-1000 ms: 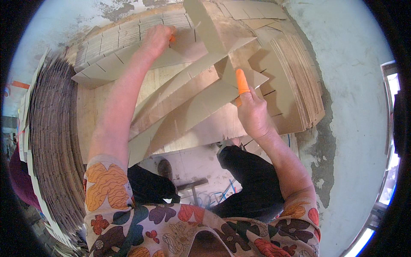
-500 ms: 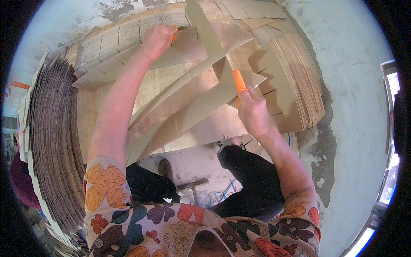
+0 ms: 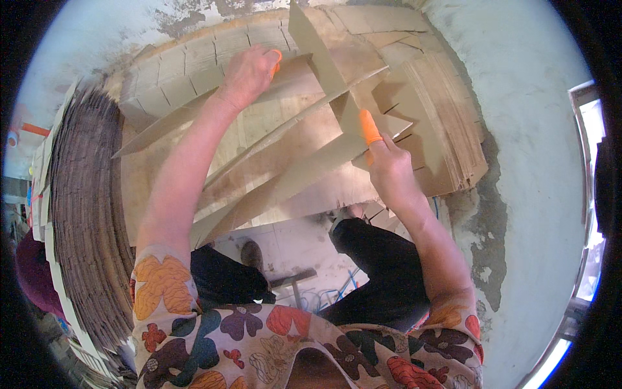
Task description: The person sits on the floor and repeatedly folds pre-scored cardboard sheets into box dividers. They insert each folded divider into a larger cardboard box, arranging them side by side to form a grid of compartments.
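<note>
- Two hands working thin cardboard strips over a wooden worktop (image 3: 146,175): L hand (image 3: 249,74) at back, R hand (image 3: 394,168) at R side
- L hand: fingers look pinched on top edge of rear strip (image 3: 295,70), orange cover (image 3: 276,61) on one; far side of grip hidden
- R hand: fingers look pinched at near end of cross strip (image 3: 314,48), also an orange cover (image 3: 369,126); exact contact partly hidden
- Cross strip stands on edge, runs back to front, crossing middle strip (image 3: 363,80) and front strip (image 3: 291,172)
- Rear strip sits between back stack (image 3: 201,58) and middle strip, R end at cross strip; can't tell if slotted in
- Handling (est): v light, fairly stiff on edge, bends/twists easily across the flat; dry board, prob decent grip; slots = weak pts, will crease or tear if forced
- Hold (est): pinch edge near the crossing, clear of slots, faces vertical; long free end prob sags or swings, so keep grip light
- Vs 1 s ago: rear strip was up against back stack, now off it w/ L end swung toward wearer; L hand further R, nearer cross strip
- R hand approx same spot, same hold; front + middle strips lie abt as before; R stack (image 3: 447,123) unchanged
</note>
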`<state>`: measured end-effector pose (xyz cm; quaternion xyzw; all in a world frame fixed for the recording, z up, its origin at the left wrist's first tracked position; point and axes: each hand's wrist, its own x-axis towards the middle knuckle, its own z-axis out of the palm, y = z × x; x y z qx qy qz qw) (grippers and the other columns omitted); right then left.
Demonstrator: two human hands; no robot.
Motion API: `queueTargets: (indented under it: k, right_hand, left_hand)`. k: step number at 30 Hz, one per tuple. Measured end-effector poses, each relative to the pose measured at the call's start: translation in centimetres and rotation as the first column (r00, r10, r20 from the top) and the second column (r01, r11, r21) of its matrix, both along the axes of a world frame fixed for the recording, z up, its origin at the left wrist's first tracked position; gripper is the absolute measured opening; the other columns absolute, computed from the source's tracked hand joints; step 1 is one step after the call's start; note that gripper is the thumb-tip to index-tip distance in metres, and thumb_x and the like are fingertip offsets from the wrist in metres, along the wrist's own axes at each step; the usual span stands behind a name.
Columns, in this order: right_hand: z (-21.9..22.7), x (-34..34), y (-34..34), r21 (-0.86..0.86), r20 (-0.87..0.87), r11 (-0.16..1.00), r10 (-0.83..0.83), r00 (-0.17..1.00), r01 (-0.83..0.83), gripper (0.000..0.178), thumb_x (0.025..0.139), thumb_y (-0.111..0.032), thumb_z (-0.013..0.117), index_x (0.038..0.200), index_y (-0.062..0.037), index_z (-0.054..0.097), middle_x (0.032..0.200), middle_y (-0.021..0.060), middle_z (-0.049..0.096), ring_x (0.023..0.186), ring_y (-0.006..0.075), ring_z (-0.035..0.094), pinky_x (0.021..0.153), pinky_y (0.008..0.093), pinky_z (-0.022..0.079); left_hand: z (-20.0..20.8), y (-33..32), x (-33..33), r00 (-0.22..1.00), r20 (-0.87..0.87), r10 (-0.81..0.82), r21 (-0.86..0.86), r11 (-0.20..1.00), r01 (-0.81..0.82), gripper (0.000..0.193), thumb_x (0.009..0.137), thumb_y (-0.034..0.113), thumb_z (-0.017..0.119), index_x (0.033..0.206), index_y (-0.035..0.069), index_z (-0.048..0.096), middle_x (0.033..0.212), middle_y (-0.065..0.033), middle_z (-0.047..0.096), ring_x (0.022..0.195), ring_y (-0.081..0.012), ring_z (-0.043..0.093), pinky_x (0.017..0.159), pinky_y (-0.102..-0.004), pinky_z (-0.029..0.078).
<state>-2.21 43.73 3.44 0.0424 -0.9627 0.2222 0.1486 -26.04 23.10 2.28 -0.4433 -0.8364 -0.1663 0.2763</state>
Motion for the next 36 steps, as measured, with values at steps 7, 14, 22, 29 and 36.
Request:
queueTargets:
  k: [7, 14, 22, 29, 36]
  right_hand:
    - [2.3, 3.1, -1.5, -0.033, 0.044, 0.998, -0.051, 0.998, 0.052, 0.038, 0.075, 0.008, 0.051, 0.112, -0.0018, 0.057, 0.089, 0.0224, 0.059, 0.074, 0.0411, 0.060, 0.063, 0.0434, 0.050]
    - [1.4, 4.2, -2.4, 0.001, 0.279, 1.000, -0.024, 0.960, 0.025, 0.019, 0.070, 0.003, 0.054, 0.089, 0.0036, 0.054, 0.085, 0.0247, 0.058, 0.077, 0.0423, 0.059, 0.067, 0.0461, 0.048]
    - [-0.7, 3.7, -0.8, 0.201, 0.181, 0.980, -0.053, 0.982, 0.016, 0.017, 0.072, 0.000, 0.055, 0.088, 0.0023, 0.058, 0.085, 0.0229, 0.060, 0.082, 0.0398, 0.060, 0.072, 0.0453, 0.049]
    - [-0.1, 3.7, 5.8, 0.000, 0.107, 0.986, -0.166, 0.980, 0.167, 0.031, 0.075, -0.009, 0.067, 0.105, -0.0028, 0.063, 0.093, 0.0176, 0.066, 0.083, 0.0352, 0.063, 0.070, 0.0421, 0.050]
    - [-1.6, 3.8, 10.6, 0.459, -0.029, 0.662, -0.656, 0.754, 0.593, 0.057, 0.073, -0.014, 0.071, 0.125, -0.0095, 0.050, 0.120, 0.0140, 0.052, 0.114, 0.0320, 0.047, 0.085, 0.0502, 0.042]
  left_hand:
    - [-0.1, -0.5, 2.5, 0.996, 0.066, 0.054, -0.045, 0.998, -0.051, 0.006, 0.077, 0.011, 0.061, 0.077, 0.005, 0.060, 0.071, -0.0168, 0.059, 0.069, -0.0350, 0.059, 0.061, -0.0440, 0.049]
    - [-3.1, -0.4, 5.1, 0.973, 0.231, 0.007, -0.150, 0.988, 0.028, 0.008, 0.077, 0.012, 0.061, 0.080, 0.004, 0.060, 0.072, -0.0175, 0.060, 0.072, -0.0358, 0.059, 0.064, -0.0443, 0.049]
    - [-1.1, -1.9, 6.4, 0.768, 0.639, 0.035, -0.139, 0.988, 0.071, 0.029, 0.072, 0.020, 0.070, 0.091, 0.001, 0.061, 0.086, -0.0180, 0.062, 0.085, -0.0349, 0.060, 0.074, -0.0442, 0.048]
    - [-1.0, -7.6, 7.5, 0.840, 0.525, 0.135, -0.236, 0.972, -0.009, 0.041, 0.066, 0.023, 0.075, 0.101, 0.005, 0.062, 0.098, -0.0183, 0.063, 0.094, -0.0360, 0.059, 0.079, -0.0454, 0.047]
    - [-4.5, -11.5, 4.4, 0.895, 0.371, 0.249, -0.378, 0.921, -0.100, 0.022, 0.072, 0.010, 0.065, 0.093, 0.002, 0.064, 0.089, -0.0205, 0.063, 0.087, -0.0376, 0.061, 0.075, -0.0456, 0.049]
